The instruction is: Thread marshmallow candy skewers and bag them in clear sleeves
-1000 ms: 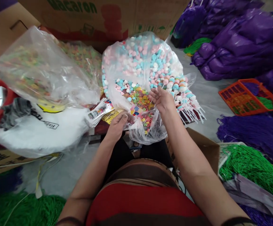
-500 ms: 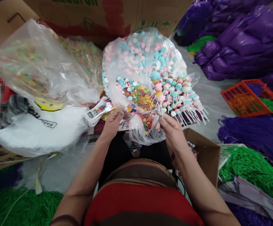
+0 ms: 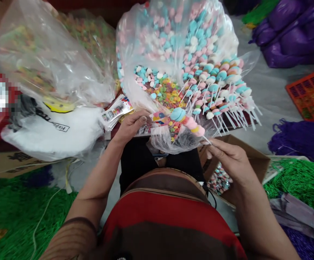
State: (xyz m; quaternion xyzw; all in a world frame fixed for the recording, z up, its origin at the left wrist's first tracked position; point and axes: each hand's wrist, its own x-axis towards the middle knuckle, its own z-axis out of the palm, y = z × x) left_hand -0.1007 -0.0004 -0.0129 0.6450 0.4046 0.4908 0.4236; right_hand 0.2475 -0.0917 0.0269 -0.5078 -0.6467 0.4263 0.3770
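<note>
My right hand pinches the white stick of a candy skewer, whose blue, pink and yellow pieces lie tilted across the front of a small clear bag. My left hand is closed on the edge of that bag, beside a printed card. Behind them a big clear bag holds pastel marshmallow candies and colourful cereal rings. Several more candy skewers fan out at its right side.
Another clear bag of cereal rings lies at the left over a white bag. An open cardboard box sits by my right knee. Green beads, purple beads, purple bags and an orange basket are at the right.
My right hand reached into the skewers, picked one out and drew it down and to the right. The left hand stayed on the small bag. The camera tipped downward.
</note>
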